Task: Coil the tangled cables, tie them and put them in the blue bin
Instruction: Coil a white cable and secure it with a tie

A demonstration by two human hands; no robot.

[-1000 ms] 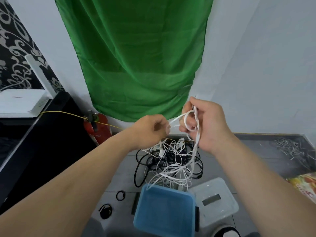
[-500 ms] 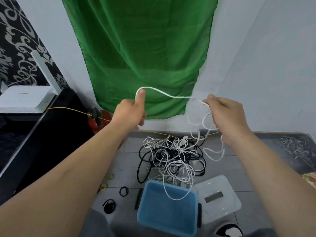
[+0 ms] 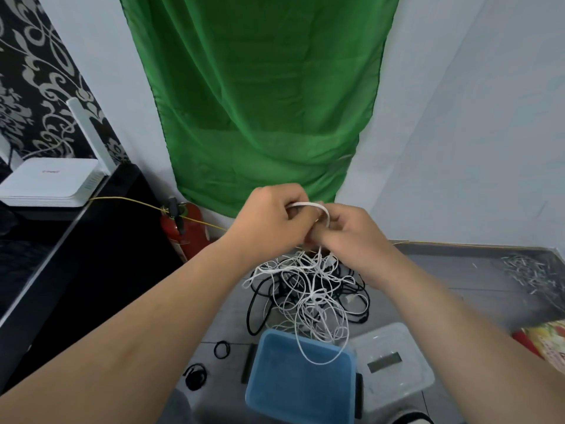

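Note:
A white cable (image 3: 308, 205) arches in a short loop between my left hand (image 3: 269, 221) and my right hand (image 3: 351, 231), which are pressed together in mid-air, both closed on it. From the hands the cable drops into a loose white tangle (image 3: 308, 298) hanging over a heap of black cables (image 3: 354, 286) on the grey floor. One white loop dangles into the blue bin (image 3: 275, 393), which stands open below the hands.
A clear lid (image 3: 394, 362) lies right of the bin. Small black ties (image 3: 221, 350) and a coil (image 3: 195, 376) lie on the floor at left. A red fire extinguisher (image 3: 183, 231) stands by the black cabinet (image 3: 91, 270). White scraps (image 3: 526, 270) lie at far right.
My hands, spread apart with a stretch of white cable pulled taut between them, have come together, folding that stretch into a short loop. The tangle hangs lower over the bin.

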